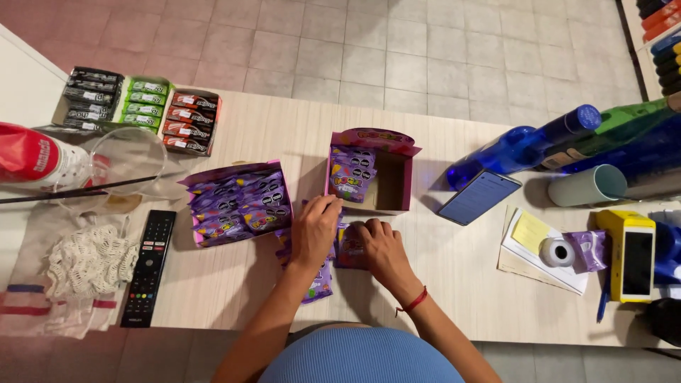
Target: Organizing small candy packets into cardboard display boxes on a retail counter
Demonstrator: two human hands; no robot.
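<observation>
My left hand (314, 228) rests fingers-down on a small pile of purple candy packets (320, 280) lying on the pale wooden counter (454, 276). My right hand (379, 245) presses on a darker purple packet (349, 250) beside it. Just beyond both hands stands an open pink carton (394, 181), partly filled with purple packets (351, 174) on its left side. A second open pink carton (237, 202), crammed with the same packets, lies to the left of my hands.
Three small boxes of gum packs (138, 110) sit at the far left. A black remote (147, 268), a glass jug (124, 167) and crocheted cloth (89, 261) lie left. Right are blue bottles (521, 149), a phone (479, 196), tape roll (558, 252) and yellow card terminal (633, 257).
</observation>
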